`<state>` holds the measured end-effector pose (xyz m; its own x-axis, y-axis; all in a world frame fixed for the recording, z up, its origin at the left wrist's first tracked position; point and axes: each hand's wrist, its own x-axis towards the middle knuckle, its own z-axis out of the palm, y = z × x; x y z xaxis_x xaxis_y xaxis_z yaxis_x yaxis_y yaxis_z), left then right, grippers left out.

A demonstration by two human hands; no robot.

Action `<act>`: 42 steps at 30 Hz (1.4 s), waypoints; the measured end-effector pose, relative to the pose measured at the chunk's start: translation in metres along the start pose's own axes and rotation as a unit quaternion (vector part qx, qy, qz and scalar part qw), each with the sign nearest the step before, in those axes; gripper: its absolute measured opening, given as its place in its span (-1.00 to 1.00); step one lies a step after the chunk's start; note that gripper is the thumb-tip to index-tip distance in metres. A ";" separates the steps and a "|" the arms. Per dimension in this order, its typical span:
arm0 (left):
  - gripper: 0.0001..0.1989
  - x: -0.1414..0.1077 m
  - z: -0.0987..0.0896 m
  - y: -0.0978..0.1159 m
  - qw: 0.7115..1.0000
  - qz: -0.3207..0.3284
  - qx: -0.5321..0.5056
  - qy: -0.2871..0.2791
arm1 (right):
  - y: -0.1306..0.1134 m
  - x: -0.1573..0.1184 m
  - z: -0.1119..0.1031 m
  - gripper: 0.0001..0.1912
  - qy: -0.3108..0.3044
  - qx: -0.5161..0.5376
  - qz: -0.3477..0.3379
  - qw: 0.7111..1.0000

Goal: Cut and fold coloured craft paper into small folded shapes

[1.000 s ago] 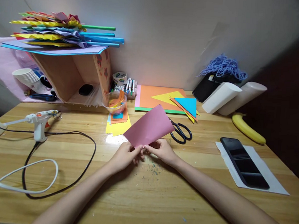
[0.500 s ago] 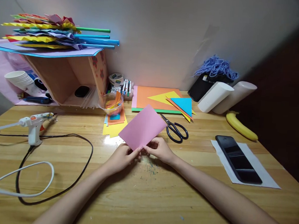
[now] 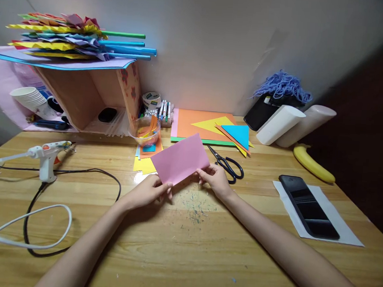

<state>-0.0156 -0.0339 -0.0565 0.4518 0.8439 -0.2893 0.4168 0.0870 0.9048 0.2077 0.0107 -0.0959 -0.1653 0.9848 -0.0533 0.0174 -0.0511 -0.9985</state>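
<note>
A pink sheet of paper (image 3: 180, 159) is held tilted above the table between my two hands. My left hand (image 3: 152, 191) pinches its near left corner, thumb on top. At the near right corner, my right hand (image 3: 213, 178) grips the edge between thumb and fingers. Just beyond my right hand lie black-handled scissors (image 3: 231, 167). Behind the paper, yellow paper pieces (image 3: 144, 165) lie under a clear plastic bowl (image 3: 145, 133) holding orange and yellow scraps.
A hot glue gun (image 3: 48, 159) with looping cables stands at the left. Coloured paper sheets (image 3: 186, 125) lie by the wall with cut triangles on them. At the right are a banana (image 3: 313, 164) and a phone (image 3: 308, 206) on white paper. Paper flowers (image 3: 64, 38) top a box.
My hands have moved apart, the right one to the right along the paper's near edge. The pink paper has turned, its near edge now running between both hands. The view has shifted slightly.
</note>
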 end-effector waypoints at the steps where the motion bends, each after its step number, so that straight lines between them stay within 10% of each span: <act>1: -0.60 0.001 -0.003 -0.002 1.000 0.003 0.007 -0.002 | 0.001 0.001 -0.002 -0.72 0.015 0.002 -0.007 1.000; 10: -0.63 0.006 -0.012 -0.011 0.999 0.002 -0.030 0.013 | 0.008 0.009 -0.008 -0.74 0.127 0.057 -0.051 0.989; 18: -0.63 0.008 0.022 -0.004 0.997 0.022 -0.016 0.071 | 0.003 -0.013 0.012 -0.70 -0.167 0.000 -0.006 0.986; 26: -0.65 0.003 0.036 0.004 0.994 0.058 0.060 0.072 | 0.005 -0.020 0.015 -0.71 -0.212 -0.067 -0.014 0.975; 34: -0.65 0.003 0.035 0.004 0.992 0.053 0.073 0.086 | 0.001 -0.019 0.017 -0.73 -0.182 -0.041 -0.005 0.983; 42: -0.71 0.006 0.013 -0.001 0.995 0.023 0.042 0.087 | 0.003 -0.006 0.008 -0.74 0.023 -0.002 -0.026 0.999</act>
<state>-0.0034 -0.0359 -0.0629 0.3316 0.9255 -0.1829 0.4662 0.0078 0.8847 0.2007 0.0033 -0.0987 -0.1206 0.9927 -0.0007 0.0142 0.0010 -0.9999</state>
